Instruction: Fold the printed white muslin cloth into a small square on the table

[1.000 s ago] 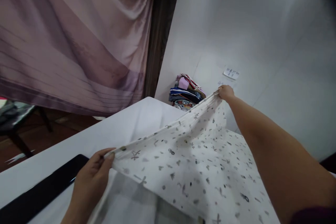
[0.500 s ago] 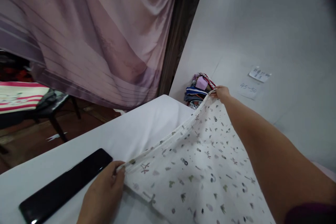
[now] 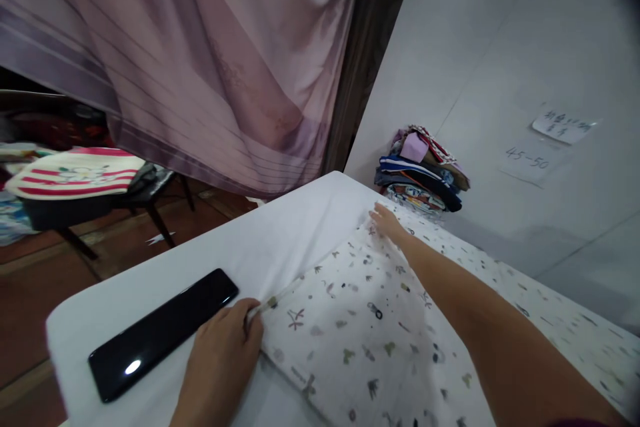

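Observation:
A white cloth [image 3: 350, 320] printed with small plants and shapes lies over the white-covered table, its far edge running diagonally between my hands. My left hand [image 3: 225, 340] is closed on the cloth's near-left corner, pinching it between thumb and fingers. Farther off, my right hand [image 3: 389, 223] rests on the cloth near its far corner with the fingers stretched out. More of the printed fabric extends past my right arm toward the wall. A long black glossy object [image 3: 165, 330] lies flat beside my left hand.
A stack of folded clothes [image 3: 420, 170] stands at the table's far end against the white wall [image 3: 500, 67], which bears handwritten paper notes [image 3: 527, 157]. A pink-mauve curtain [image 3: 240, 67] hangs behind the table. At left, a dark chair [image 3: 145, 193] holds clothes.
My right hand has lowered the far end of the cloth onto the table and its fingers have loosened. My left hand still pinches its corner. The view has shifted left.

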Motion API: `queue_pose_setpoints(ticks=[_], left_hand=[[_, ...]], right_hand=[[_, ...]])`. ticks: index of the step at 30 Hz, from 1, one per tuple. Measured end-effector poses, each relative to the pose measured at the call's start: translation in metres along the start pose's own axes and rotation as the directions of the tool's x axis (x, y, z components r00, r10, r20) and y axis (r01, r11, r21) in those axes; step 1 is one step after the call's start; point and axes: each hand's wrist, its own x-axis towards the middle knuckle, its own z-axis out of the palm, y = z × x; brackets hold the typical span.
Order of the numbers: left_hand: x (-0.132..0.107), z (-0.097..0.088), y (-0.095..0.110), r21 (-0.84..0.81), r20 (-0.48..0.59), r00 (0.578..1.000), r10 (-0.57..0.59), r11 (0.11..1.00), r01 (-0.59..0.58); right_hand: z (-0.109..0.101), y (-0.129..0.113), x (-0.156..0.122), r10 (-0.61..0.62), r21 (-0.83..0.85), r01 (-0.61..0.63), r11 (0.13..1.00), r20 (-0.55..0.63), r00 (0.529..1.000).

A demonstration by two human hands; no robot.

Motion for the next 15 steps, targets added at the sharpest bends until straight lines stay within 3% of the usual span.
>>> queue_pose_setpoints(ticks=[4, 8, 12, 15], left_hand=[[-0.001, -0.004, 0.003, -0.037, -0.065, 0.998, -0.018, 0.999, 0.015], [-0.002, -0.009, 0.008, -0.068, -0.176, 0.983, -0.054, 0.997, 0.043], [-0.001, -0.012, 0.011, -0.026, -0.161, 0.985, -0.061, 0.998, 0.058], [0.001, -0.014, 0.011, 0.057, -0.071, 0.995, -0.065, 0.996, 0.069]], right_hand=[[0.002, 0.009, -0.073, 0.040, -0.132, -0.026, 0.991, 0.105, 0.994], [0.002, 0.006, -0.128, 0.007, -0.339, 0.090, 0.936, 0.272, 0.962], [0.010, -0.006, -0.138, 0.019, -0.568, 0.244, 0.786, 0.416, 0.909], [0.011, -0.018, -0.134, 0.033, -0.575, 0.257, 0.777, 0.444, 0.895]])
